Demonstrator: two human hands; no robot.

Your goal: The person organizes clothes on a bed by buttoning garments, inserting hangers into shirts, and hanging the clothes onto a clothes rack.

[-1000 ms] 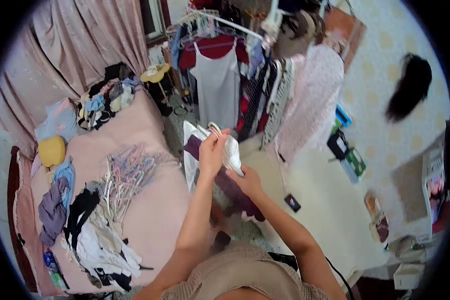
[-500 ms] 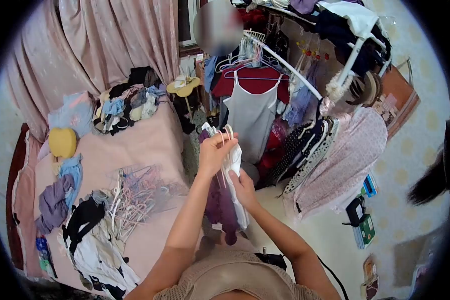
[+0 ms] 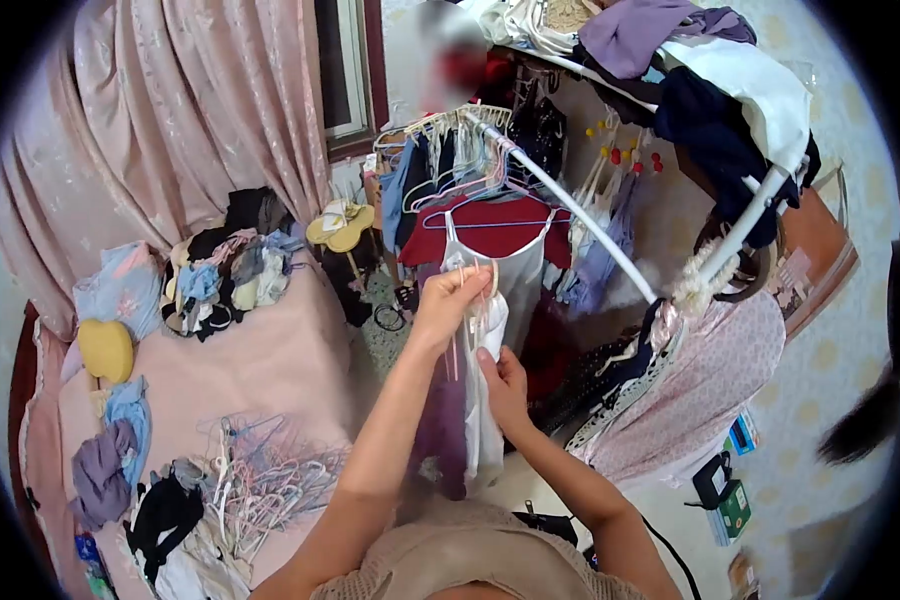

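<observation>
My left hand (image 3: 452, 308) is closed around the hooks of hangers, from which a white garment (image 3: 484, 420) and a purple garment (image 3: 440, 425) hang down. Lower and to the right, my right hand (image 3: 504, 388) pinches the edge of the white garment. Just beyond my hands, a light grey camisole (image 3: 520, 262) hangs on a blue hanger in front of a dark red top (image 3: 475, 236). A white clothes rail (image 3: 570, 205) runs above them, with more hangers near its far end.
On the left, a pink bed (image 3: 260, 360) bears a tangle of hangers (image 3: 270, 480), piles of clothes (image 3: 235, 270) and a yellow cushion (image 3: 106, 350). A yellow stool (image 3: 342, 230) stands by the curtain. Patterned clothes (image 3: 690, 385) hang on the right.
The view has shifted toward the clothes rail. My hands and the held garments are now in front of the hanging camisole, and the garments hang down straighter than before.
</observation>
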